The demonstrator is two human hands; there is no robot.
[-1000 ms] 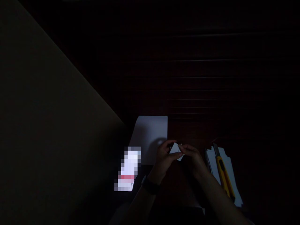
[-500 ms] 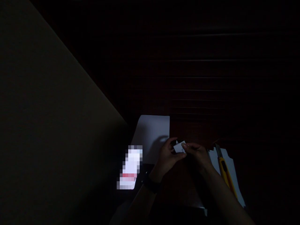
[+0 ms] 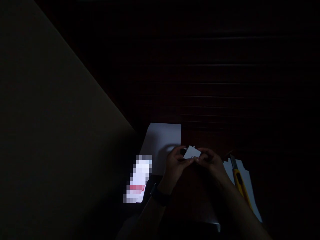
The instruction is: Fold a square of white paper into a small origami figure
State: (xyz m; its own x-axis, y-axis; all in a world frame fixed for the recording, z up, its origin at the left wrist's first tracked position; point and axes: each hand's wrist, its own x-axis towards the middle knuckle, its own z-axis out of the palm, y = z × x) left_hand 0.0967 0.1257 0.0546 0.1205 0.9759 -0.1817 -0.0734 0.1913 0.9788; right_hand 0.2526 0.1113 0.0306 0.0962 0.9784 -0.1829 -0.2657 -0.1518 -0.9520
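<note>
A small folded piece of white paper (image 3: 192,152) is held up between my two hands. My left hand (image 3: 175,164), with a dark band on its wrist, pinches the lower left edge, thumb in front and fingers behind. From the other side, my right hand (image 3: 212,164) grips the lower right edge, its thumb almost meeting the left thumb. A small pointed flap sticks up at the paper's top. The fingers behind the paper are partly hidden.
Left of my hands lies a white sheet (image 3: 162,140), with a bright blurred-out screen (image 3: 138,180) nearer me. To the right, a yellow utility knife (image 3: 240,183) with its blade out rests on white paper (image 3: 250,183). A pale wall (image 3: 62,133) rises at left; the room is dark.
The folded paper has turned and now shows a plainer face with its corner up. My right thumb has moved down to the lower edge, beside the left thumb.
</note>
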